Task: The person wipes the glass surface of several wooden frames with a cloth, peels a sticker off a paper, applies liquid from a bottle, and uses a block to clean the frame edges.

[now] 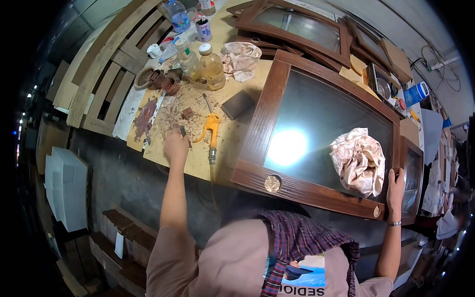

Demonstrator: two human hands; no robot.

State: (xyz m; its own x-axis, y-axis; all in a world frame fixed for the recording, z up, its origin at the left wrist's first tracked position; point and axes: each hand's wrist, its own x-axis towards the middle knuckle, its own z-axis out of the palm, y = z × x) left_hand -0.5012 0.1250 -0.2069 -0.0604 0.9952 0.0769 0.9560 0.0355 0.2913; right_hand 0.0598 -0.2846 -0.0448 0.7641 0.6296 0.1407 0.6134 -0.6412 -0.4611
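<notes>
My left hand [175,146] is at the near edge of the worktable, its fingers closed on a small dark flat piece [183,131] whose kind I cannot make out. Just right of it lies a yellow air blow gun [212,123] with a hose running off the table's edge. On the right, a brown wooden cabinet door [262,119] with a glass pane lies at a slant. My right hand [395,190] grips its right edge near the close corner. A crumpled, stained pale cloth [360,161] rests on the glass.
Brown shavings and a small reddish block [187,113] lie beyond my left hand, with a dark flat block [237,104] nearby. Jars, including a white-lidded one [213,69], and another cloth [241,59] stand behind. More glazed doors [297,24] are stacked at the back; a wooden pallet [106,89] is left.
</notes>
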